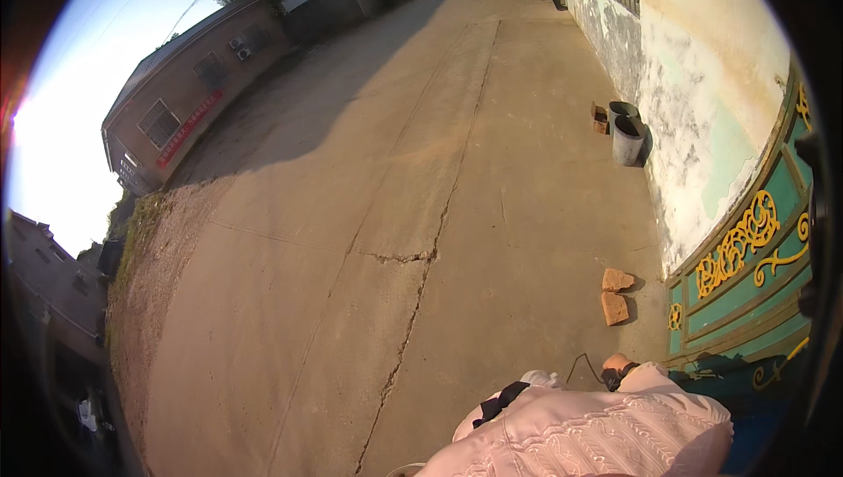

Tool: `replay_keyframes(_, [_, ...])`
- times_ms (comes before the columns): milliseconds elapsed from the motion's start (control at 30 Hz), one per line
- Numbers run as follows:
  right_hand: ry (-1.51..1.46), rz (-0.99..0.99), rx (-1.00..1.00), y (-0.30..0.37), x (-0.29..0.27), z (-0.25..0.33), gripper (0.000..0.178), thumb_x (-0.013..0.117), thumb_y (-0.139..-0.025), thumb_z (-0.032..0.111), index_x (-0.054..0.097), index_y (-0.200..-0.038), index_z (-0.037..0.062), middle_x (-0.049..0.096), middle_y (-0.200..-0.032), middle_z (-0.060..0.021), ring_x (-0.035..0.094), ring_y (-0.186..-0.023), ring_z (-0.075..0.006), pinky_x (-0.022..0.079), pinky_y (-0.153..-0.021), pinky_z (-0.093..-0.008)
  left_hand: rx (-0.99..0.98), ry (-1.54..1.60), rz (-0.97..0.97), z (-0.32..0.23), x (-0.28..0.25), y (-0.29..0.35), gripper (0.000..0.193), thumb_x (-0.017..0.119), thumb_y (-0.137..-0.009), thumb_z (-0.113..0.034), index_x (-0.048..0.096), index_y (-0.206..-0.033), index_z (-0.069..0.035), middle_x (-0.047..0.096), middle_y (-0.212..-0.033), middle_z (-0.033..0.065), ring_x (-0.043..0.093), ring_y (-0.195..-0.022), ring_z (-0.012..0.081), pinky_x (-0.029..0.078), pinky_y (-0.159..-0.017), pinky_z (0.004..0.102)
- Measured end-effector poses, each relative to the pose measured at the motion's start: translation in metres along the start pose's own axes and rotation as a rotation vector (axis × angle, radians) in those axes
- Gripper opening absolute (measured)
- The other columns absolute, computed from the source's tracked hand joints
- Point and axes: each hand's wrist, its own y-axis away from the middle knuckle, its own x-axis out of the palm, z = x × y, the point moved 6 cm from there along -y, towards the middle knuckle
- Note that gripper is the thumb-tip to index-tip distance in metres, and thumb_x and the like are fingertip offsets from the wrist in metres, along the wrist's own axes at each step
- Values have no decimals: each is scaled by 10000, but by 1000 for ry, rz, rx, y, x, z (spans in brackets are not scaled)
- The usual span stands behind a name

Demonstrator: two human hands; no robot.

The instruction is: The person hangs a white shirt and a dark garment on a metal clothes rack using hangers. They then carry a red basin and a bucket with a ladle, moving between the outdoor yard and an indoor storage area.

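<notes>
A pink knitted garment covers my body and arms along the lower edge. Just beyond the sleeve at the right, a small part of my right hand shows, with a dark band beside it; its fingers are too small to make out. A thin dark bent wire rises beside this hand, and I cannot tell whether the hand touches it. Across the pink fabric at the left lies a black strap, near a pale white patch of unclear kind. My left hand does not show.
Two broken brick pieces lie on the cracked concrete ground. Farther off, two grey buckets and another brick stand by the peeling wall. A green gate with yellow scrollwork borders the right. A brick building stands far left.
</notes>
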Motion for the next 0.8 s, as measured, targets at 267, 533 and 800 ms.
replay_keyframes(267, [-642,184,542,-85,-30,-189,147,561,-779,191,617,-793,56,618,-778,-113,610,-701,-249,478,-582,-365,23,-94,98,118,316,27,148,412,-635,-75,272,-598,-111,317,-546,2,335,-479,140,317,-496,268])
replay_keyframes(533, [-1935,-564,208,-260,-521,-302,178,522,-808,147,524,-955,47,568,-787,-64,576,-635,-168,459,-532,-279,-37,-253,364,270,691,148,137,398,-639,-54,269,-626,-100,303,-569,11,324,-491,149,317,-503,258])
replay_keyframes(800, [-1948,-963,320,-374,-686,-563,179,497,-813,154,536,-945,40,574,-791,-51,570,-623,-164,456,-531,-297,-1,-388,476,486,1058,210,113,352,-713,-106,275,-634,-86,355,-619,34,360,-577,164,350,-586,275])
